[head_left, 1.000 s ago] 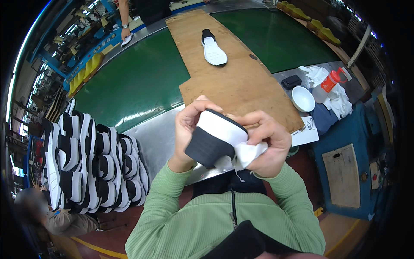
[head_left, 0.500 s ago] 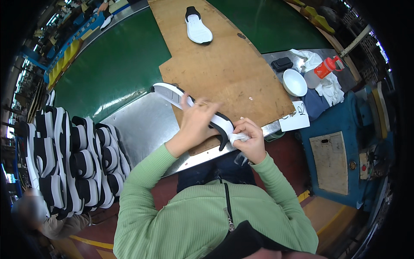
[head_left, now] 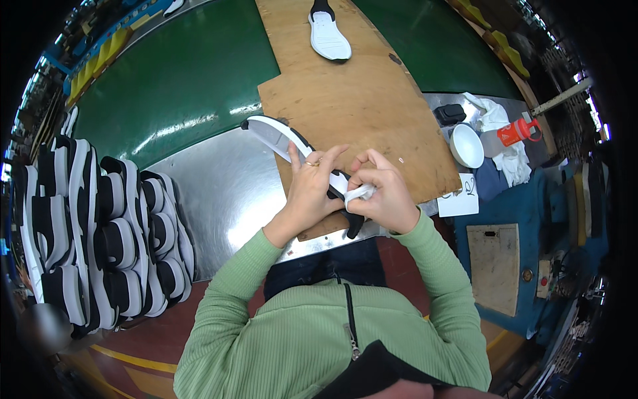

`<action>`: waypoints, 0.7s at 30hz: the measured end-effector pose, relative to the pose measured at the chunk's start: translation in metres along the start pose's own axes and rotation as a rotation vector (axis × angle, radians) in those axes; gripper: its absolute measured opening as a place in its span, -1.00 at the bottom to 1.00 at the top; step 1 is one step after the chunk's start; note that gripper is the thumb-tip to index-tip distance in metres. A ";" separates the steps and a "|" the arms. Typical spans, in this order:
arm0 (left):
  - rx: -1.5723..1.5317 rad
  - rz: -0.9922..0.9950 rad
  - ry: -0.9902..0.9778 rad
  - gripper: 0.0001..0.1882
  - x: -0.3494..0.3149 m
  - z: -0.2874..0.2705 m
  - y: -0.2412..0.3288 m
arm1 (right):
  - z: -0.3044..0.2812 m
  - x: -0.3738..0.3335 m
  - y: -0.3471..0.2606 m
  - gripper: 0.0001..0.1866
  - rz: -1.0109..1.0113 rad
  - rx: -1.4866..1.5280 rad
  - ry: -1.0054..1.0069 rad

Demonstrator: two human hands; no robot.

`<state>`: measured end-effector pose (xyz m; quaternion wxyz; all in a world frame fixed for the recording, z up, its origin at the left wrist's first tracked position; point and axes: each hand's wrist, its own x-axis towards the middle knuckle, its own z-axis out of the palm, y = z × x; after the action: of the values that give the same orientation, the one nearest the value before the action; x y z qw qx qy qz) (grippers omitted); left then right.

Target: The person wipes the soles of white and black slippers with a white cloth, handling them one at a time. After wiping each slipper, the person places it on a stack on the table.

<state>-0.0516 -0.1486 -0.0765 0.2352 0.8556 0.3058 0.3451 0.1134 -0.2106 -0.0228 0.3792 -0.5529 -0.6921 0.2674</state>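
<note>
A white shoe sole with black edges [head_left: 271, 136] lies slantwise over the near part of the brown board [head_left: 345, 100]. My left hand [head_left: 307, 186] is closed round its middle, a ring on one finger. My right hand [head_left: 387, 194] pinches a crumpled white cloth [head_left: 360, 193] against the sole's near end. Part of the sole is hidden under both hands. Farther up the board rests another white sole with a black end [head_left: 329, 38], apart from my hands.
On the left stand stacked black-and-white soles [head_left: 119, 246]. A metal tabletop [head_left: 219, 179] and green belt [head_left: 179, 80] adjoin the board. At right are a white bowl [head_left: 466, 146], red-topped bottle [head_left: 513, 133], black case [head_left: 450, 114], white rags [head_left: 492, 114] and paper sheet [head_left: 458, 197].
My right hand has moved up and inward over the sole with the cloth. My left hand still grips the sole. The whole view has shifted slightly.
</note>
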 end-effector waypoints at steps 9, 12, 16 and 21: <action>-0.020 -0.017 0.006 0.06 -0.002 0.002 -0.002 | 0.001 0.006 -0.010 -0.85 -0.007 -0.118 -0.042; -0.071 -0.041 -0.010 0.03 -0.004 0.002 -0.004 | -0.008 -0.008 -0.017 -0.84 0.189 -0.137 -0.065; -0.043 -0.007 0.055 0.04 -0.002 0.006 -0.004 | 0.008 0.011 -0.014 -0.83 0.008 -0.148 -0.017; -0.042 -0.005 0.050 0.06 -0.003 0.003 -0.002 | 0.005 0.011 -0.017 -0.83 0.024 -0.194 -0.067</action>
<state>-0.0517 -0.1497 -0.0806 0.2460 0.8408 0.3065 0.3722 0.0988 -0.2036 -0.0095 0.2972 -0.5858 -0.7205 0.2221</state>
